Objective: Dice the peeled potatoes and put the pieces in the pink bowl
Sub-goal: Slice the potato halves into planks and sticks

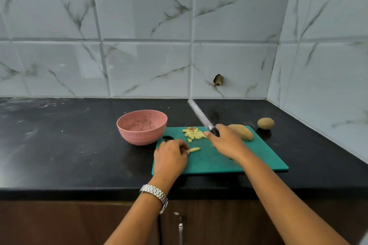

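Partway through: a heap of diced potato (194,133) lies on the green cutting board (219,162), with none yet in the pink bowl (141,127) just beside it. The left hand (170,158) pinches an uncut potato strip (194,149), and the right hand (227,142) grips a raised knife (199,114). A long potato (241,132) waits on the board (a round potato (265,123) sits on the black countertop (69,145)), with marble-look wall tiles (139,65) behind.

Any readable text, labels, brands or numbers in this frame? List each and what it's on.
No readable text anywhere.
pink bowl: no print shows.
cutting board: no print shows.
knife in the right hand: blade motion-blurred, any marking unreadable.
wristwatch by the left hand, which pinches a potato strip: only the band shows, no dial.
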